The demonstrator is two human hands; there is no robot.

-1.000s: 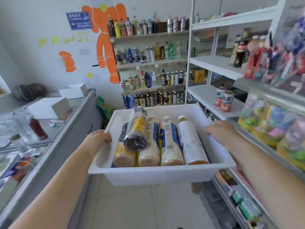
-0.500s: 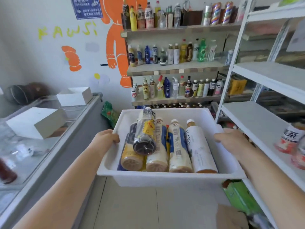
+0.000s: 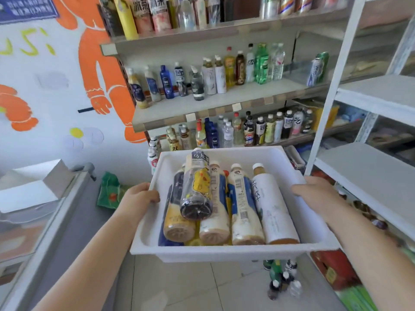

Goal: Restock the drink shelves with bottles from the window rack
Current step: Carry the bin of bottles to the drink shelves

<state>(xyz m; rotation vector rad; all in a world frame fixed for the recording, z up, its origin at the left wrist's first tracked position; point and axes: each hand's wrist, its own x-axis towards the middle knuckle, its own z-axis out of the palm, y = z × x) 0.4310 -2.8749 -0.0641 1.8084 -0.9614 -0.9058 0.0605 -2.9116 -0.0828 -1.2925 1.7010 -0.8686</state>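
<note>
Both hands, left (image 3: 140, 196) and right (image 3: 314, 194), are gripping your bin (image 3: 224, 251) of lengthwise bottles (image 3: 243, 207), drink shelves (image 3: 215, 106) straight ahead.

One head-worn wide-angle view, aimed forward and down. White bin (image 3: 233, 252) is seen close at 6 o'clock, drink shelves (image 3: 215, 104) near at 12, white rack (image 3: 370, 173) at 3.

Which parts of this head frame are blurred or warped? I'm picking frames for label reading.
Head view: the bottles in the white bin are fairly sharp, barcodes visible; the drink shelves are softer; the left counter and right white rack are smeared; wide-angle bending curves the rack post and stretches both forearms; daylight washes out the upper right.
</note>
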